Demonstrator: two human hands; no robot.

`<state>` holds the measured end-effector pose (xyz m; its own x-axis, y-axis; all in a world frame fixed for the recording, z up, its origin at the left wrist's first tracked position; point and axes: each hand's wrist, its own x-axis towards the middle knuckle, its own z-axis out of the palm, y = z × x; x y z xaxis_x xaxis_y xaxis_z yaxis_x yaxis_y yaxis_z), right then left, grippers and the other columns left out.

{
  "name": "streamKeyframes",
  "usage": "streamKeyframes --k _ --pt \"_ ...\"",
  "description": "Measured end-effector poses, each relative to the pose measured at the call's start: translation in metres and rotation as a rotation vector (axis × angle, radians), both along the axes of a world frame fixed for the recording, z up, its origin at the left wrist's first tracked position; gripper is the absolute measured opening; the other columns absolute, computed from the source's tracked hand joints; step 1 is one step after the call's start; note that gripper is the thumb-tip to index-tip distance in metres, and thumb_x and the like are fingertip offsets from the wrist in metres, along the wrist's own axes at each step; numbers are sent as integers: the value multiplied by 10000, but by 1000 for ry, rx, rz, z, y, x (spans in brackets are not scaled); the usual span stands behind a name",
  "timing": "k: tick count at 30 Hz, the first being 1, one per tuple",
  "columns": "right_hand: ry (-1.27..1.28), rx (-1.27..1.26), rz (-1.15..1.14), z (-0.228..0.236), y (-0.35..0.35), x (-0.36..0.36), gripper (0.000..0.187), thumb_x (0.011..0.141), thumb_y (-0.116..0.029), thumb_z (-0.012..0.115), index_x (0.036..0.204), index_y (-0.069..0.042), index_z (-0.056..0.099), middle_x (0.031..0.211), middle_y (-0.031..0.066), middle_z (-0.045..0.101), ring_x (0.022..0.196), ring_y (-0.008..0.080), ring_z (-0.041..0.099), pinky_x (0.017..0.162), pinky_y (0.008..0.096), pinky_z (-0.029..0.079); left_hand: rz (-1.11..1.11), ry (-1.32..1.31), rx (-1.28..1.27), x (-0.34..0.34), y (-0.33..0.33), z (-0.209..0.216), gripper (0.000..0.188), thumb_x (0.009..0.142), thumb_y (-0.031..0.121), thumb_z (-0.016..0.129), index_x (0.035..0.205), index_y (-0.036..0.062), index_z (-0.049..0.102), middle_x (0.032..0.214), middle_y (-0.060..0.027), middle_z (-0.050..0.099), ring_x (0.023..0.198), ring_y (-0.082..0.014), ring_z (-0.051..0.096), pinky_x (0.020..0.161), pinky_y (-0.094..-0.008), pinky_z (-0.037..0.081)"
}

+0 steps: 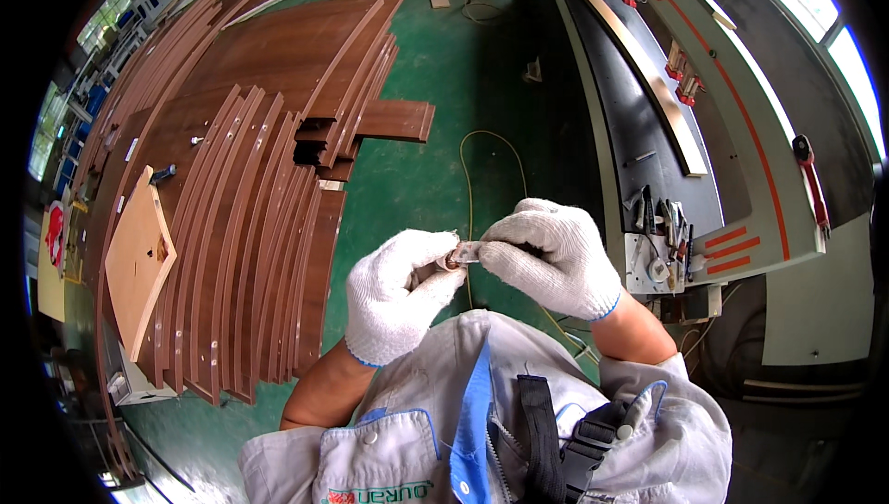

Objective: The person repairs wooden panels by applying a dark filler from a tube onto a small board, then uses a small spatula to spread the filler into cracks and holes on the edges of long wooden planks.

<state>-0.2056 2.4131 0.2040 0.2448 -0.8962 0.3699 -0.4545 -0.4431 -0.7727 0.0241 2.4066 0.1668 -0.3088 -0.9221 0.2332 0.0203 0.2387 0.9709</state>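
Note:
White knit gloves cover both of my hands, which meet in front of my chest. My left hand (396, 286) is closed, with something brown just showing at its fingertips; most of it is hidden by the glove. A small pale, shiny flat piece (466, 252) spans the gap between the two hands. Thumb and fingers of my right hand (551, 259) pinch its right end. The piece is too small to name more exactly.
Stacked brown panels and strips (222, 254) fill the left side, with a light wooden board (141, 259) on top. To the right stands a long machine with a black bed (639, 106) and hand tools (662, 226) at its near end. A thin hose (491, 132) lies on the green floor (417, 189).

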Motion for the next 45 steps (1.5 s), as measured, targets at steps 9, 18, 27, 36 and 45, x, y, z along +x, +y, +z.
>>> streamKeyframes --k 9,18,27,36,45 --pt "173 -221 -55 10 2 3 107 840 -172 835 891 -84 801 722 86 662 636 268 680 560 371 529 17 -92 -83 4 -1 0 319 869 -157 738 1171 -60 703 1052 -75 714 896 -109 690 749 -255 570" --pt "319 -363 -147 12 5 2 110 818 -187 842 874 -109 787 691 62 629 595 255 653 522 377 504 57 -141 -134 6 0 -2 326 863 -149 753 1168 -43 705 1040 -77 708 862 -99 681 721 -243 555" --pt "179 -417 -145 -3 11 10 127 817 -189 844 879 -105 771 690 55 618 579 254 642 511 376 493 136 -235 -415 5 -4 -7 312 850 -104 803 1132 -6 710 1043 -66 707 752 -55 619 624 -218 504" --pt "136 -357 -65 -10 6 -1 106 816 -171 838 878 -105 785 712 67 619 600 274 654 540 373 515 118 -214 -276 6 3 -9 291 850 -107 803 1107 -8 707 995 -37 708 751 -48 612 635 -220 503" --pt "-301 264 126 -21 5 -4 161 938 -170 805 959 -11 800 872 92 749 810 170 711 723 303 551 -18 67 -7 -5 6 -6 336 840 -168 759 1145 -38 703 1030 -75 731 875 -94 676 734 -245 563"
